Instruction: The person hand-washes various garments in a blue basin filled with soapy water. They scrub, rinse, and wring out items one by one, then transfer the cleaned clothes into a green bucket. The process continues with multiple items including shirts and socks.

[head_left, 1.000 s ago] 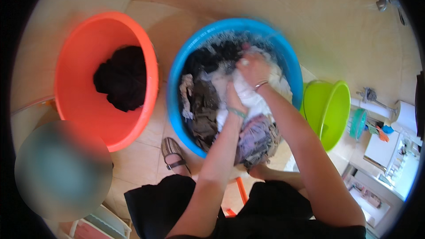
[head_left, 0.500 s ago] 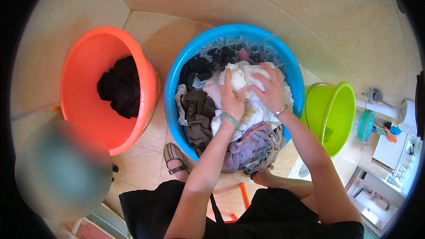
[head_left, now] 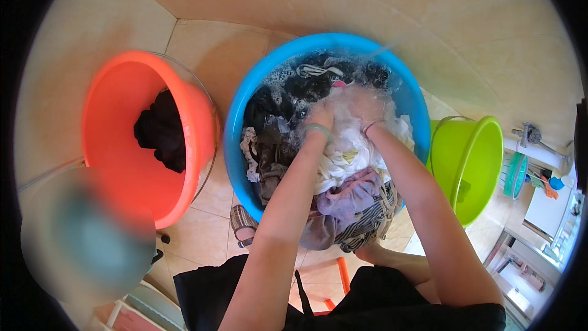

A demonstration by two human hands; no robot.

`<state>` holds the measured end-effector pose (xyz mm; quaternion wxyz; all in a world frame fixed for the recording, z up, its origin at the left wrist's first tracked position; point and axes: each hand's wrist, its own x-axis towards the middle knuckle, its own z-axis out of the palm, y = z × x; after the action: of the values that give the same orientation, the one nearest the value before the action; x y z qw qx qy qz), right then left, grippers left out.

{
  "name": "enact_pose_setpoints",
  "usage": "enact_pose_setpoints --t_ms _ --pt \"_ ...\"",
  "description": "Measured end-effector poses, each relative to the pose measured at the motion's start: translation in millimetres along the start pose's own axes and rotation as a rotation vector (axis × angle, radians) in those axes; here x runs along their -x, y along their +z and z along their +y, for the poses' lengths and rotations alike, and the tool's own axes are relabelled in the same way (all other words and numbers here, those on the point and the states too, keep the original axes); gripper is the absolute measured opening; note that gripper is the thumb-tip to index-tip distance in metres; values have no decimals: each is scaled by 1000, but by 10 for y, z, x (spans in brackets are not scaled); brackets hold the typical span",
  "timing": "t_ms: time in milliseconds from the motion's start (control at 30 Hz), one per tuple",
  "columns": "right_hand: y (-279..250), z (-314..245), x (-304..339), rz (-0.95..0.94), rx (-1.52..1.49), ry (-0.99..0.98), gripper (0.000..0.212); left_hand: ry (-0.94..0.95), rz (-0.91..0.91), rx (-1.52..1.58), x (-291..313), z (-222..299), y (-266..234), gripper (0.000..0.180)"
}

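Tiled floor [head_left: 205,239] bears a blue tub [head_left: 331,40], likely close for easy reach, left hand [head_left: 321,115] and right hand [head_left: 369,107] at white cloth [head_left: 334,175], fingers blurred by splashing, their grip impossible to tell.

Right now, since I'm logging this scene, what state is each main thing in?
Left hand: in churning water, grip unclear
Right hand: in churning water, grip unclear
Water: splashing, foamy
Blue basin: uncovered, holding water
White cloth: wet, bunched
Lilac cloth: crumpled
Striped cloth: bunched over the near rim
Orange bucket: uncovered
Dark cloth: crumpled inside orange bucket
Green bucket: uncovered
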<state>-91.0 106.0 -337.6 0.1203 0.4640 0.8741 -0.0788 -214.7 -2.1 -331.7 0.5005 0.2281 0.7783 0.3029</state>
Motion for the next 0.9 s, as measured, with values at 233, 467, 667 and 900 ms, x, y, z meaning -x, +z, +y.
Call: enact_pose_setpoints --t_ms 233,467,667,900 --pt "-1077 -579 902 386 -622 -380 18 113 -190 1193 246 -108 -2 63" --pt "-1810 -630 1945 191 -522 -416 24 -146 -573 1937 813 9 11 31" --pt "-1356 -991 2068 186 -106 -362 41 -126 -596 1909 803 -215 225 45" --pt "-915 -1139 1417 385 -228 -386 19 -21 -474 1933 635 -454 323 56"
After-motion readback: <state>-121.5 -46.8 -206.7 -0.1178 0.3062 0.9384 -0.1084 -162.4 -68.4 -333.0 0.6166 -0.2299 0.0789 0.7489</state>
